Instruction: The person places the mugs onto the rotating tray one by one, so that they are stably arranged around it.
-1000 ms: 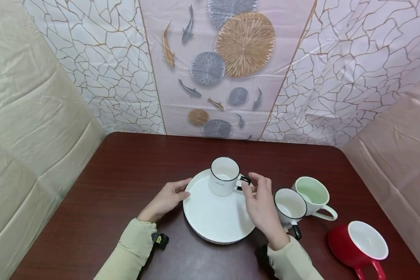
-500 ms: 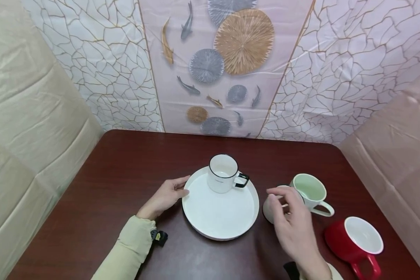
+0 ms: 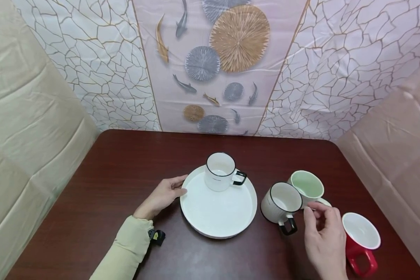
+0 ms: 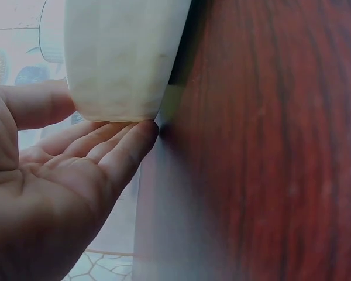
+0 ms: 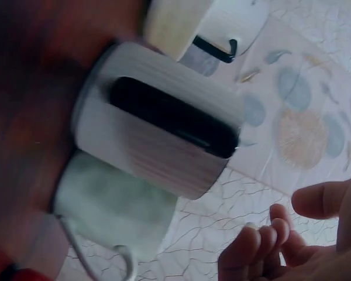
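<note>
My left hand (image 3: 162, 196) rests against the left edge of a round white tray (image 3: 218, 216), thumb at the rim and straight fingers along the outer wall. Toward the back of the tray stands a white mug (image 3: 217, 181) with a black rim and handle. My right hand (image 3: 324, 239) is over the table's right side, holding nothing, its fingers loosely bent. Its fingertips overlap the pale green mug (image 3: 305, 184) near the handle in the head view. A second white mug (image 3: 273, 204) with a black handle stands between tray and hand; the right wrist view shows the hand apart from it.
A red mug (image 3: 356, 249) with a white inside stands at the right, partly behind my right hand. Dark brown wood forms the table (image 3: 126, 167). A patterned cloth (image 3: 238, 89) hangs behind it, with beige padded panels on both sides.
My right hand has left the handle of the mug on the tray, passed over the second white mug and moved right and nearer. My left hand stays at the tray.
</note>
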Demonstrator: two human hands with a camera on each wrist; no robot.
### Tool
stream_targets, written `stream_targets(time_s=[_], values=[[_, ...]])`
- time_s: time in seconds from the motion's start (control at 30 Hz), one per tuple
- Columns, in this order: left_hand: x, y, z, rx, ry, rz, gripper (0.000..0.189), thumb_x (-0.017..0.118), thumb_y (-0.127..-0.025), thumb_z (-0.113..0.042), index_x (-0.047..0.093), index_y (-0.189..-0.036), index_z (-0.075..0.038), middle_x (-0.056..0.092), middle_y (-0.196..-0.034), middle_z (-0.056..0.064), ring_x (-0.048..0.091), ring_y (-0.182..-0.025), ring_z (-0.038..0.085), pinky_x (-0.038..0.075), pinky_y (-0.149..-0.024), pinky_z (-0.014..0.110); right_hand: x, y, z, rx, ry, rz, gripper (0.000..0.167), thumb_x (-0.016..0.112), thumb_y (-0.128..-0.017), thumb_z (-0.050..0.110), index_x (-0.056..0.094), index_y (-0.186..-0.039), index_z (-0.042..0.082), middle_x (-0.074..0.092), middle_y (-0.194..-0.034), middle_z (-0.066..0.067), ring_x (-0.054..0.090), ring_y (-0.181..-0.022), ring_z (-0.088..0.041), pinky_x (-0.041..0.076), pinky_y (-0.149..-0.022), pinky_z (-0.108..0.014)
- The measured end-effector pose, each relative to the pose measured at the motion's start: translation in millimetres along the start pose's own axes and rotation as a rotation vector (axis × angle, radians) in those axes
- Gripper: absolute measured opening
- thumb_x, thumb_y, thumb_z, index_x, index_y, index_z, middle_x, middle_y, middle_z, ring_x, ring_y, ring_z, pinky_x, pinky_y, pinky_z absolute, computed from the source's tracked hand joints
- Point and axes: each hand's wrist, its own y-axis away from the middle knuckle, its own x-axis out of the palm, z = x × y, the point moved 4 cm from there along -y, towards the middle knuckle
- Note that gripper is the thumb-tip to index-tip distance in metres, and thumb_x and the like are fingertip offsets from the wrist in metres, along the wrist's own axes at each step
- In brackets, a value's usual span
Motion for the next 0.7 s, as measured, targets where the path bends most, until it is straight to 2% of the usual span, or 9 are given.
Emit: stream_targets(time_s=[0.23, 0.37, 0.57, 0.7], values=[[-1.0, 0.2, 0.6, -0.001, 0.035, -0.006, 0.049, 0.057, -0.096, -0.005, 0.044, -0.144, -0.001, 0.050, -0.141, 0.019, 0.046, -0.131, 0.027, 0.042, -0.104, 0.040, 4.3, 4.3, -14.2, 0.100, 0.025, 0.061, 0.031, 0.065, -0.091, 0.008, 0.055, -0.119, 0.001, 0.046, -0.096, -0.003, 0.042, -0.075, -0.001, 0.034, -0.064, -0.009], [-2.3, 1.6, 0.1, -0.013, 0.047, -0.015, 0.047, 0.056, -0.098, -0.009, 0.046, -0.143, -0.001, 0.052, -0.139, 0.019, 0.049, -0.129, 0.028, 0.043, -0.103, 0.041, 8.2, 8.1, -19.3, 0.153, 0.027, 0.104, 0.032, 0.067, -0.091, 0.012, 0.052, -0.117, 0.001, 0.051, -0.098, -0.004, 0.046, -0.073, 0.002, 0.037, -0.063, -0.009], [-6.0, 3.0, -1.2, -0.037, 0.022, -0.046, 0.046, 0.058, -0.098, -0.012, 0.049, -0.142, -0.007, 0.056, -0.135, 0.013, 0.054, -0.122, 0.025, 0.045, -0.099, 0.040, 19.0, 14.8, -22.8, 0.204, 0.115, 0.281, 0.038, 0.070, -0.090, 0.034, 0.050, -0.104, 0.005, 0.056, -0.083, -0.007, 0.050, -0.067, -0.008, 0.039, -0.058, -0.021], [-8.0, 2.1, -0.6, -0.022, 0.009, -0.051, 0.047, 0.058, -0.097, -0.010, 0.049, -0.143, -0.008, 0.057, -0.131, 0.015, 0.056, -0.118, 0.026, 0.046, -0.098, 0.040, 24.6, 18.7, -25.5, 0.223, 0.144, 0.325, 0.040, 0.071, -0.088, 0.039, 0.051, -0.101, 0.007, 0.057, -0.077, -0.004, 0.050, -0.066, -0.010, 0.039, -0.060, -0.024]])
